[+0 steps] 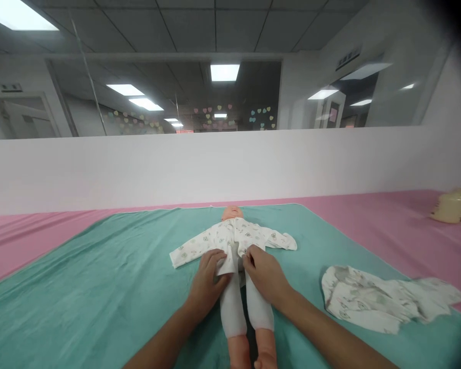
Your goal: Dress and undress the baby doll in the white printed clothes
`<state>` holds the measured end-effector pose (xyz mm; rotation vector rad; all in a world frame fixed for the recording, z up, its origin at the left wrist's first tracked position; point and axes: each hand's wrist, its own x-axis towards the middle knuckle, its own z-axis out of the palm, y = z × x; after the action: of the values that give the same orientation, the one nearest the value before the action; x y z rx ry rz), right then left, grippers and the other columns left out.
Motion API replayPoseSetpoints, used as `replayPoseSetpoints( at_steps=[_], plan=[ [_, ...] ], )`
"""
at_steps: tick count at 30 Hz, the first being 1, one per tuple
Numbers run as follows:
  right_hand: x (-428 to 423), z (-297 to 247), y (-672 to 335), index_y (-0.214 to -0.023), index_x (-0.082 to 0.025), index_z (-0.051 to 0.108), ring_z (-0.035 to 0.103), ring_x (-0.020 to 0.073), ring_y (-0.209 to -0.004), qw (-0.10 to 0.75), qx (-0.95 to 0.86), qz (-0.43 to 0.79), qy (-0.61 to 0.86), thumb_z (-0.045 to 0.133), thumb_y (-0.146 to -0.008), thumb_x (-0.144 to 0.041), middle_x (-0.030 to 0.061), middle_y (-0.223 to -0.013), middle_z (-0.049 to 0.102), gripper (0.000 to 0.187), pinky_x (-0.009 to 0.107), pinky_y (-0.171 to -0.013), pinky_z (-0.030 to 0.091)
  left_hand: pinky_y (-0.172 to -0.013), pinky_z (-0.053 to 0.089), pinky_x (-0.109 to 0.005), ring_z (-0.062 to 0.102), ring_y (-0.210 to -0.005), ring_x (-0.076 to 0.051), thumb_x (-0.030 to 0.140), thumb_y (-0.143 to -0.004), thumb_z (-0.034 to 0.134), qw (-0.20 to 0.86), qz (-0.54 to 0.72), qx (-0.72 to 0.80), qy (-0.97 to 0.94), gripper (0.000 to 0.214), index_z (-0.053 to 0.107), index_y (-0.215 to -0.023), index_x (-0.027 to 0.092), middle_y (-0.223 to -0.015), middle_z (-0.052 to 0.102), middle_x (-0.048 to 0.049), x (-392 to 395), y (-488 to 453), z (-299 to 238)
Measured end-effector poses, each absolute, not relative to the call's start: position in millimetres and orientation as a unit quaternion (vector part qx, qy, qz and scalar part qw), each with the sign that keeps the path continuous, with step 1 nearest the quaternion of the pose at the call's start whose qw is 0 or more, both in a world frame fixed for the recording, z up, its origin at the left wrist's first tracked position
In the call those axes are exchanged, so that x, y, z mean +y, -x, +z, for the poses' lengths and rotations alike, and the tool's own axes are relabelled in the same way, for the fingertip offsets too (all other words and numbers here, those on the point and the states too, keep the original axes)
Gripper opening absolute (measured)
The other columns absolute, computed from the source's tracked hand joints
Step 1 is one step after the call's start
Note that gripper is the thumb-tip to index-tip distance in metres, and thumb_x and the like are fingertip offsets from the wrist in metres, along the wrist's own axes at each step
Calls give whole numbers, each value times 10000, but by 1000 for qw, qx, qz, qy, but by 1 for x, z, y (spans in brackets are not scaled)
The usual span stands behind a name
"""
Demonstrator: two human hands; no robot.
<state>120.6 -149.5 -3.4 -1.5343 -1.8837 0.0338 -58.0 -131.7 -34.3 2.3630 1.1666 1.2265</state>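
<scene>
A baby doll (pixel 232 212) lies on its back, head away from me, legs towards me. It wears a white printed baby shirt (pixel 205 240) with both sleeves spread out; the front looks parted below the chest. My left hand (pixel 209 279) grips the shirt's lower left front edge between thumb and fingers. Opposite it, my right hand (pixel 263 271) is closed in a pinch on the right front edge. White cloth covers the doll's upper legs (pixel 233 310), and the lower legs are bare. My fingers partly hide the shirt's hem.
A teal sheet (pixel 100 287) lies under the doll over a pink cover (pixel 392 220). White printed baby clothing (pixel 384 297) lies crumpled at right. A pale yellow object (pixel 451 206) is at the far right edge. A white wall (pixel 200 166) with mirror-like panels stands behind.
</scene>
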Motion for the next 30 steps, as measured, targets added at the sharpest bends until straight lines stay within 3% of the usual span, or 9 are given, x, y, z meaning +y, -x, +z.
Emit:
replayPoseSetpoints(
  at_steps=[4, 9, 12, 15, 18, 20, 24, 30],
  plan=[
    [-150, 17, -102, -704, -211, 379, 435, 123, -581, 413, -722, 71, 550, 306, -903, -364, -27, -634, 471, 262, 249, -530, 286, -1001, 333, -446, 380, -1176, -240, 168, -774, 515, 133, 415, 388, -812, 366, 471, -1131, 235, -1230, 437, -77, -132, 58, -35],
    [-151, 15, -92, -704, -204, 456, 466, 130, -648, 345, -795, 89, 491, 388, -867, -322, -13, -719, 536, 212, 258, -585, 308, -1001, 329, -433, 381, -1173, -237, 189, -786, 504, 148, 412, 392, -809, 384, 473, -1165, 244, -1221, 450, -73, -132, 59, -33],
    [-143, 8, -116, -718, -207, 497, 496, 136, -702, 409, -765, 133, 480, 374, -864, -328, -8, -755, 563, 226, 260, -637, 357, -1011, 322, -423, 379, -1173, -231, 191, -778, 516, 143, 413, 382, -814, 367, 487, -1141, 233, -1220, 448, -70, -132, 59, -33],
    [-118, 2, -169, -819, -214, 542, 525, 155, -784, 491, -672, 128, 539, 377, -846, -385, 13, -849, 593, 240, 276, -709, 388, -1015, 322, -426, 375, -1176, -230, 172, -759, 528, 147, 414, 391, -809, 381, 483, -1133, 230, -1226, 441, -67, -132, 58, -33],
    [-86, -10, -234, -870, -201, 541, 536, 172, -844, 458, -543, 79, 699, 426, -802, -419, 46, -944, 596, 256, 280, -738, 378, -1019, 319, -444, 367, -1188, -239, 153, -746, 522, 155, 412, 407, -801, 396, 482, -1132, 231, -1236, 436, -67, -132, 58, -33],
    [-68, -21, -269, -759, -159, 557, 545, 217, -794, 425, -504, 100, 745, 477, -762, -407, 107, -862, 605, 261, 310, -681, 368, -1019, 322, -446, 366, -1192, -241, 149, -744, 518, 160, 405, 412, -801, 402, 480, -1135, 231, -1244, 431, -68, -132, 58, -32],
    [-46, -43, -303, -449, -179, 465, 503, 193, -544, 379, -507, 163, 757, 590, -661, -422, 68, -524, 535, 346, 299, -548, 318, -1018, 332, -431, 367, -1191, -230, 148, -756, 512, 162, 397, 410, -805, 409, 469, -1153, 233, -1254, 418, -66, -132, 58, -32],
    [-32, -66, -318, -575, -182, 497, 492, 176, -580, 455, -458, 154, 748, 501, -721, -435, 50, -616, 555, 292, 280, -532, 316, -999, 362, -418, 388, -1177, -221, 152, -771, 518, 134, 408, 405, -807, 380, 471, -1136, 248, -1235, 432, -54, -126, 56, -39]
  ],
)
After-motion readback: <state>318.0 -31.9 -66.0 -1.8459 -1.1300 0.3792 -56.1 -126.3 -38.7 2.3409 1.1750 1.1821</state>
